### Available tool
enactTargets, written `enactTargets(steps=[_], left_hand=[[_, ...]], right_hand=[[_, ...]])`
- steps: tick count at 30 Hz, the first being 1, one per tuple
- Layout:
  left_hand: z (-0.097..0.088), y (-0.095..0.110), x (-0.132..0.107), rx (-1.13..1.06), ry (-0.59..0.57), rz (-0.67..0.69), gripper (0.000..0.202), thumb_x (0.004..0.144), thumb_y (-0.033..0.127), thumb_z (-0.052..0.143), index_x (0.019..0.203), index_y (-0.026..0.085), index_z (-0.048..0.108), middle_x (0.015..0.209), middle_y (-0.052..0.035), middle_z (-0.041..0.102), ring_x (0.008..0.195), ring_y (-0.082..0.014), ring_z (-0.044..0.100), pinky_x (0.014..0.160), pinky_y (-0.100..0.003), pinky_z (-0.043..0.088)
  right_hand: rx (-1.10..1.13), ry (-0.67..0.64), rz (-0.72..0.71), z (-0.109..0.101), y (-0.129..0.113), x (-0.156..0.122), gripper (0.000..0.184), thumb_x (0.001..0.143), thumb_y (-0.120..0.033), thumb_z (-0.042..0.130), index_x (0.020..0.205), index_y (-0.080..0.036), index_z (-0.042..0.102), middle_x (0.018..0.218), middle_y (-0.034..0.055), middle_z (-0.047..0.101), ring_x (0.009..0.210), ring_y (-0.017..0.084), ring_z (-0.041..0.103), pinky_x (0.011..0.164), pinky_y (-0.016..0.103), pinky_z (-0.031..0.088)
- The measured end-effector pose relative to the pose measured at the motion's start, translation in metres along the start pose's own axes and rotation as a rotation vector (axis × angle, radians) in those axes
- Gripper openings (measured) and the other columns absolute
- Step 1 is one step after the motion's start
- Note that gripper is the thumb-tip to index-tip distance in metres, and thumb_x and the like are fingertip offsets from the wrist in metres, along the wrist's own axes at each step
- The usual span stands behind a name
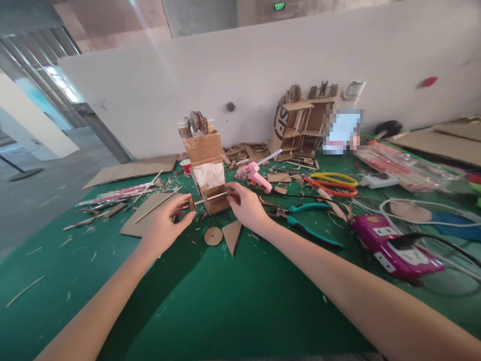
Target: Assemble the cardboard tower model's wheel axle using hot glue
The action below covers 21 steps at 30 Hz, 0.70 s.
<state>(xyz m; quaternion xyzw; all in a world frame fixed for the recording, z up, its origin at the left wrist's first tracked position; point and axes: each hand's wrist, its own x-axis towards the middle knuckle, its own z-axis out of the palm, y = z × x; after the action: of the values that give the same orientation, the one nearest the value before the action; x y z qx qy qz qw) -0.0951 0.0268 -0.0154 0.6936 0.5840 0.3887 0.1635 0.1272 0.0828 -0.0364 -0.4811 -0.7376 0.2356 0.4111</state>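
The green table (pixel 225 311) bears a cardboard model (pixel 205 148), pliers (pixel 308 206), probably wood slivers (pixel 25 292).

On my green table (pixel 225 311), right side: magenta power strip (pixel 394 253), black plug (pixel 404 241) seated in it. Left of it I note teal-handled pliers (pixel 308 207), handles spread; yellow-and-orange-handled tool (pixel 319 184) beyond. Pink glue gun (pixel 256 176) farther left. Cardboard shelf unit (pixel 276 135) near the white partition (pixel 150 100), a pixelated screen (pixel 341 131) beside it. Green exit sign (pixel 279 6) above.
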Motion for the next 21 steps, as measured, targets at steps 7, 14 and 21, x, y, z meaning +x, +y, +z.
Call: enactTargets(steps=[7, 14, 21], left_hand=[[-0.002, 0.003, 0.000, 0.019, -0.012, -0.015, 0.057, 0.078, 0.050, 0.062, 0.125, 0.019, 0.056, 0.118, -0.0096, 0.066, 0.103, -0.0272, 0.066, 0.095, -0.045, 0.051], [-0.003, 0.003, -0.002, 0.030, -0.063, -0.015, 0.056, 0.078, 0.052, 0.062, 0.124, 0.021, 0.057, 0.117, -0.0089, 0.067, 0.106, -0.0277, 0.064, 0.093, -0.044, 0.052], [-0.001, -0.001, -0.002, -0.008, -0.076, -0.038, 0.055, 0.078, 0.053, 0.062, 0.123, 0.021, 0.057, 0.115, -0.0088, 0.068, 0.104, -0.0271, 0.065, 0.091, -0.042, 0.053]], right_hand=[[-0.285, -0.080, -0.060, -0.004, -0.009, -0.001, 0.031, 0.094, -0.027, 0.042, 0.118, -0.027, 0.062, 0.100, 0.0065, 0.057, 0.082, 0.017, 0.060, 0.077, 0.028, 0.047], [-0.571, -0.118, -0.106, -0.010, -0.016, -0.002, 0.030, 0.098, -0.033, 0.034, 0.113, -0.026, 0.059, 0.099, 0.0078, 0.056, 0.077, 0.020, 0.060, 0.064, 0.029, 0.045], [-0.668, -0.153, -0.198, -0.012, -0.016, -0.002, 0.031, 0.098, -0.024, 0.031, 0.113, -0.021, 0.058, 0.099, 0.0106, 0.055, 0.082, 0.023, 0.060, 0.066, 0.030, 0.045]])
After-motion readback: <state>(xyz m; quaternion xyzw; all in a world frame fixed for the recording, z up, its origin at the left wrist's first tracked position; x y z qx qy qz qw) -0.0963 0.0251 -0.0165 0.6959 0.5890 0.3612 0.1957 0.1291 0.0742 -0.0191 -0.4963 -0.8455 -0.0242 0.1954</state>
